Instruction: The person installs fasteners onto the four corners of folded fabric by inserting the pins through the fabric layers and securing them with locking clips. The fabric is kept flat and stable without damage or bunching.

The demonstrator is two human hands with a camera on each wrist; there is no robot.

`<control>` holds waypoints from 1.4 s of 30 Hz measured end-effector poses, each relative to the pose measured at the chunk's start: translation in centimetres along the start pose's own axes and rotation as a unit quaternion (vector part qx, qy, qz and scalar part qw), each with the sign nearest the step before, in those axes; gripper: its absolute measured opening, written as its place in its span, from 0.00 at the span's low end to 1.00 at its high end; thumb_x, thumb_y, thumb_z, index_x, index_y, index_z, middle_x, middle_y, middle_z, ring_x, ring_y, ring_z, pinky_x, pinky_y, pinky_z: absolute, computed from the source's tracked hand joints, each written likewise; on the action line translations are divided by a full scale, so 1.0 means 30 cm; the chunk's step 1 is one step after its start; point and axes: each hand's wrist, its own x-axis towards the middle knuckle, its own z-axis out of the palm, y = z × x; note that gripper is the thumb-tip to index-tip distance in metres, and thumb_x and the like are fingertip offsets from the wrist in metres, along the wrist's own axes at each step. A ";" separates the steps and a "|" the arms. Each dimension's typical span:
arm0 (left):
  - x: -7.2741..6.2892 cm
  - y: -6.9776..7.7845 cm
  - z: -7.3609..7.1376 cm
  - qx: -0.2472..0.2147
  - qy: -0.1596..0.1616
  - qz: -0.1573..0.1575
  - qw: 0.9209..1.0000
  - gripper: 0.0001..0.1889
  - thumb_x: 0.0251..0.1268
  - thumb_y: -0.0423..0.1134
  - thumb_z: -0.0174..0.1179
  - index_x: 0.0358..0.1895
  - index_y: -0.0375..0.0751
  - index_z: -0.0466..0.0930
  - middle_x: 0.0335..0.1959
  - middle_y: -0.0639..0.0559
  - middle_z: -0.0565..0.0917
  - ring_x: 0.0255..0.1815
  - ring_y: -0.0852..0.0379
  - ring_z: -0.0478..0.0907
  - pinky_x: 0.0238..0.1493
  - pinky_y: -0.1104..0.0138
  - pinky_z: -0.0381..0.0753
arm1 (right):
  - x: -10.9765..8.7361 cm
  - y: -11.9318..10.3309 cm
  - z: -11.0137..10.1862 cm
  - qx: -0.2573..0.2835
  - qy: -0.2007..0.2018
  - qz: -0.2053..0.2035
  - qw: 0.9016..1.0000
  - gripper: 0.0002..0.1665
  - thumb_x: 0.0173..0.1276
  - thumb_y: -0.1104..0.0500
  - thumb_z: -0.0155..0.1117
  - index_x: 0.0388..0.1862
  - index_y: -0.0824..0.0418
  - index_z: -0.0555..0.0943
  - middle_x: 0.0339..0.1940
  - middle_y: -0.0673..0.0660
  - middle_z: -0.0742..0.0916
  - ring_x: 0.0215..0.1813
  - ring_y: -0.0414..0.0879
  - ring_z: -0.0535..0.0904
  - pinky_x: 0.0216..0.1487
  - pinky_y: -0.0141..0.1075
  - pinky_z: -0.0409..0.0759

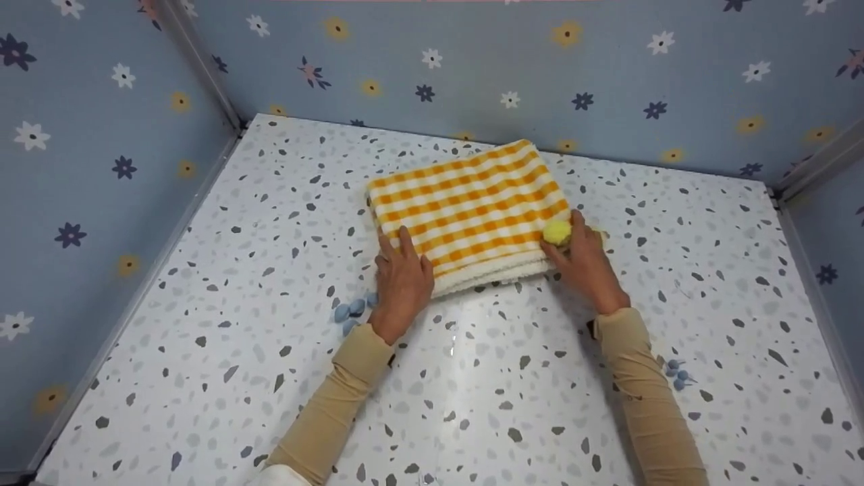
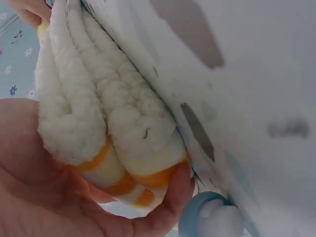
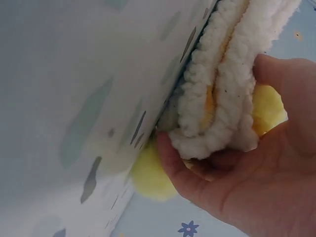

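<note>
A folded orange-and-white checked blanket (image 1: 466, 202) lies on the speckled surface, its white fleece lining (image 2: 69, 108) showing along the near edge. At its near left corner, my left hand (image 1: 405, 280) grips the stacked layers, with a finger against the lower fold in the left wrist view. My right hand (image 1: 588, 266) holds the near right corner, thumb above and a finger low beside the surface in the right wrist view. A yellow pompom (image 1: 557, 232) sits on top by the right thumb. Another yellow pompom (image 3: 153, 173) shows low at that corner.
Small blue round-headed pieces (image 1: 343, 312) lie beside the left wrist. More small blue pieces with thin points (image 1: 680, 374) lie right of the right forearm. Flower-patterned blue panels (image 1: 472, 74) stand around the white speckled surface (image 1: 270, 202).
</note>
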 end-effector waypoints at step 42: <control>-0.091 0.001 -0.003 -0.031 -0.017 0.116 0.993 0.30 0.79 0.25 0.41 0.80 0.27 0.48 0.78 0.22 0.47 0.66 0.21 0.61 0.57 0.39 0.71 | -0.192 -0.013 -0.032 -0.017 0.044 -0.059 0.997 0.41 0.69 0.64 0.72 0.71 0.74 0.60 0.55 0.78 0.80 0.56 0.66 0.78 0.57 0.59 0.75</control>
